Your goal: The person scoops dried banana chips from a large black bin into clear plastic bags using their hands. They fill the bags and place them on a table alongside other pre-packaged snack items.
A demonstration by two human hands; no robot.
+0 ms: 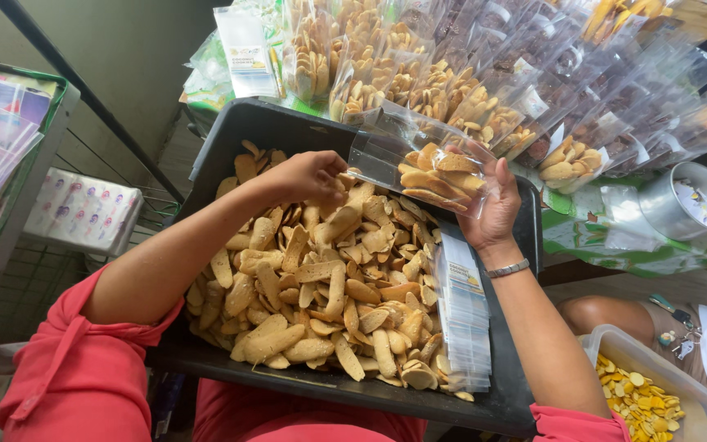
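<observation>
Crackers (321, 286) fill black tub (222, 147) — L hand (312, 176) closed, pinching some; R hand (493, 205) grips clear bag (419, 160), mouth toward L, just beside.

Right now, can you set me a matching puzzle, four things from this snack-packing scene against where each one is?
Things:
1. left hand
2. right hand
3. stack of paper labels
4. round metal tin

Places:
A. standing along the right side of the black tray
B. holding a clear plastic bag partly filled with crackers
C. on the green cloth, at the far right
D. on the heap of oblong crackers in the tray

Pairs: 1-D, 2-B, 3-A, 4-C
</observation>
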